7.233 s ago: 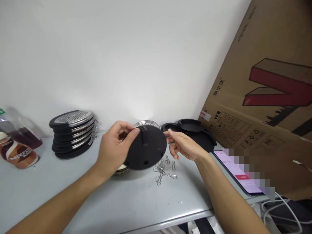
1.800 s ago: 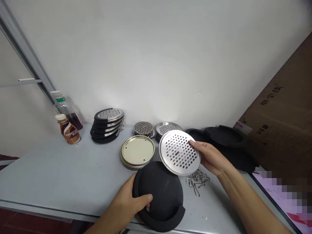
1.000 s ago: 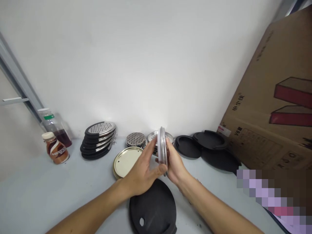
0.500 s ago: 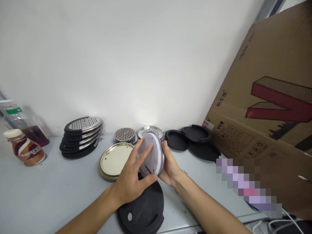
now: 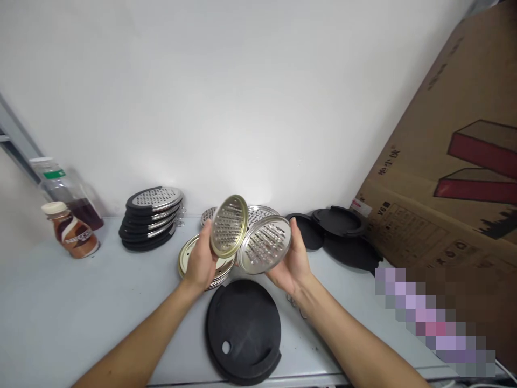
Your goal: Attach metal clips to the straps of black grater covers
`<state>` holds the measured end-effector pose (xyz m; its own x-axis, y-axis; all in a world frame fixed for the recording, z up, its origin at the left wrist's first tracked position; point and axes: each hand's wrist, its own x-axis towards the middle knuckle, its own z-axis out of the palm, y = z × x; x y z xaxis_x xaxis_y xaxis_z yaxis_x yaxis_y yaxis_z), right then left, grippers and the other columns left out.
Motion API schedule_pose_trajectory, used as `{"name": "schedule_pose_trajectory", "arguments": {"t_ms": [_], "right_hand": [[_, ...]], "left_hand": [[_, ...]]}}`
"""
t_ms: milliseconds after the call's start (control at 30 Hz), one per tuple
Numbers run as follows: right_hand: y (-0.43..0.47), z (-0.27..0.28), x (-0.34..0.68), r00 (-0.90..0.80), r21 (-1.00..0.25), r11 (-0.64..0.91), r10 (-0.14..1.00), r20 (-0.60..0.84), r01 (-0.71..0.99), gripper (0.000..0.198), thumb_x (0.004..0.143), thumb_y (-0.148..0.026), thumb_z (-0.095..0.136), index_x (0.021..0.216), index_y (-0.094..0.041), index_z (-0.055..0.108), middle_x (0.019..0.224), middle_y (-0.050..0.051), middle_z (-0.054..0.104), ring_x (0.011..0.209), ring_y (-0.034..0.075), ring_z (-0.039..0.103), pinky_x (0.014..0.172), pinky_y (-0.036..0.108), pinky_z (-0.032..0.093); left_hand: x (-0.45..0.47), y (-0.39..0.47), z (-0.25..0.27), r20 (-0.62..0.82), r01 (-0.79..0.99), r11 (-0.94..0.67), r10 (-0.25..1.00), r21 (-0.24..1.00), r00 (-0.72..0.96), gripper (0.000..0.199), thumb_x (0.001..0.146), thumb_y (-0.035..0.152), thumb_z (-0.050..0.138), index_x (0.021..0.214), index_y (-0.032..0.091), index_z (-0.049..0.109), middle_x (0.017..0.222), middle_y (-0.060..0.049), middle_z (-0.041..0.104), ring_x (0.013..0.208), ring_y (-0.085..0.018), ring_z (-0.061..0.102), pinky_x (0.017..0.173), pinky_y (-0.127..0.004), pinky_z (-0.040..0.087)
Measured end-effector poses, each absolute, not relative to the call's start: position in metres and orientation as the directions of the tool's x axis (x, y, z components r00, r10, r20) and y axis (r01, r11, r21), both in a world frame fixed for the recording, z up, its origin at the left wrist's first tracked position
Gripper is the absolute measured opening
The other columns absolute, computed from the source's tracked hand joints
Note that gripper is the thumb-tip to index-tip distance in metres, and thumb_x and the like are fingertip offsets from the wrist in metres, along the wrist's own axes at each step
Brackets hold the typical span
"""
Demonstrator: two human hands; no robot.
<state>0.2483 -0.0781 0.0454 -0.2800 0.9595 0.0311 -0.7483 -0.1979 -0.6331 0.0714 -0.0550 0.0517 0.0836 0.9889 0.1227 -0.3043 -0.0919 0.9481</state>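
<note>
Over the table, my left hand (image 5: 201,265) grips a gold-rimmed round grater disc (image 5: 229,226) by its lower left edge. My right hand (image 5: 298,265) holds a silver round grater disc (image 5: 264,245) from its right side, thumb at the rim. Both discs are tilted with their perforated faces towards me, their edges close together or overlapping. Beneath them a black round holder (image 5: 246,331) with a small hole lies flat near the front edge. Partly hidden behind my left hand is a stack of gold-coloured discs (image 5: 183,261).
Stacked black-and-silver graters (image 5: 155,199) stand at the back left, beside a coffee bottle (image 5: 76,237) and a clear bottle of dark liquid (image 5: 86,213). More perforated discs (image 5: 262,214) lie by the wall. Black holders (image 5: 339,221) sit near a large cardboard box (image 5: 424,215).
Both hands were around one disc or stack with a pale face; now each holds a separate grater disc, and the hands have moved apart. The view has shifted left, uncovering more of the black holder.
</note>
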Motion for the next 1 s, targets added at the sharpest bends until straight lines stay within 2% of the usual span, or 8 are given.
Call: {"name": "schedule_pose_trajectory", "arguments": {"t_ms": [133,267,367,467,633,767,867,1000], "right_hand": [[-0.071,0.045,0.258,-0.267,-0.585,-0.228,0.963,-0.019,-0.778,0.061,0.081,-0.071,0.052,0.115,-0.022,0.065,0.108,0.010,0.072,0.111,0.033,0.062,0.091,0.054,0.049],[-0.067,0.044,0.260,-0.183,-0.612,-0.211,0.977,-0.109,-0.762,0.043,0.083,-0.056,0.058,0.109,-0.022,0.065,0.106,0.009,0.073,0.107,0.032,0.064,0.088,0.052,0.052],[-0.060,0.041,0.265,-0.133,-0.629,-0.206,0.978,-0.162,-0.749,0.024,0.084,-0.035,0.058,0.102,-0.020,0.066,0.102,0.007,0.074,0.099,0.028,0.068,0.084,0.047,0.057],[-0.047,0.036,0.279,0.106,-0.710,-0.043,0.981,-0.164,-0.703,0.014,0.081,-0.021,0.060,0.093,-0.018,0.067,0.090,0.005,0.075,0.085,0.023,0.071,0.076,0.039,0.061],[-0.027,0.031,0.310,0.409,-0.779,0.188,0.907,-0.095,-0.599,0.016,0.077,-0.020,0.068,0.093,-0.023,0.065,0.083,-0.003,0.074,0.073,0.014,0.070,0.065,0.026,0.061],[-0.025,0.031,0.319,0.396,-0.784,0.212,0.917,-0.047,-0.583,0.018,0.077,-0.023,0.072,0.093,-0.024,0.065,0.088,-0.004,0.074,0.076,0.014,0.070,0.070,0.027,0.062],[-0.025,0.032,0.315,0.279,-0.785,0.190,0.960,0.023,-0.590,0.023,0.072,-0.020,0.077,0.089,-0.024,0.063,0.089,-0.002,0.074,0.080,0.015,0.071,0.079,0.031,0.062],[-0.020,0.029,0.305,0.264,-0.839,0.219,0.960,0.094,-0.498,0.047,0.069,-0.020,0.082,0.109,-0.026,0.060,0.095,0.000,0.074,0.087,0.017,0.072,0.084,0.032,0.062]], "left_hand": [[0.053,-0.032,0.061,-0.037,-0.591,0.137,0.983,0.795,0.178,0.057,0.092,0.062,0.042,0.124,0.018,0.060,0.117,-0.012,0.069,0.104,-0.028,0.066,0.080,-0.041,0.057],[0.044,-0.017,0.056,-0.151,-0.608,0.138,0.988,0.782,0.030,0.024,0.092,0.032,0.056,0.108,0.017,0.063,0.102,-0.009,0.072,0.087,-0.021,0.070,0.071,-0.035,0.059],[0.034,-0.007,0.053,-0.142,-0.543,0.047,0.981,0.838,-0.135,0.015,0.087,0.014,0.055,0.100,0.014,0.062,0.088,-0.006,0.071,0.074,-0.015,0.068,0.065,-0.025,0.056],[0.013,0.000,0.058,-0.056,-0.438,-0.033,0.981,0.899,-0.188,0.021,0.082,0.013,0.061,0.103,0.016,0.064,0.084,-0.002,0.070,0.068,-0.012,0.066,0.060,-0.019,0.053],[-0.025,0.002,0.068,-0.064,-0.198,0.063,0.998,0.978,0.001,0.038,0.066,0.007,0.073,0.103,0.012,0.071,0.080,-0.006,0.073,0.067,-0.017,0.067,0.058,-0.023,0.052],[-0.031,-0.002,0.067,-0.093,-0.050,0.100,0.987,0.994,0.133,0.036,0.062,0.006,0.075,0.097,0.014,0.076,0.076,-0.005,0.074,0.072,-0.020,0.069,0.059,-0.024,0.051],[-0.028,-0.005,0.065,-0.021,0.110,0.000,0.981,0.994,0.191,0.034,0.063,0.013,0.075,0.097,0.017,0.077,0.079,-0.004,0.075,0.077,-0.022,0.069,0.061,-0.025,0.052],[-0.027,-0.005,0.064,0.022,0.177,-0.073,0.962,0.981,0.274,0.046,0.064,0.022,0.079,0.109,0.015,0.073,0.090,-0.008,0.076,0.088,-0.028,0.070,0.072,-0.033,0.056]]}}
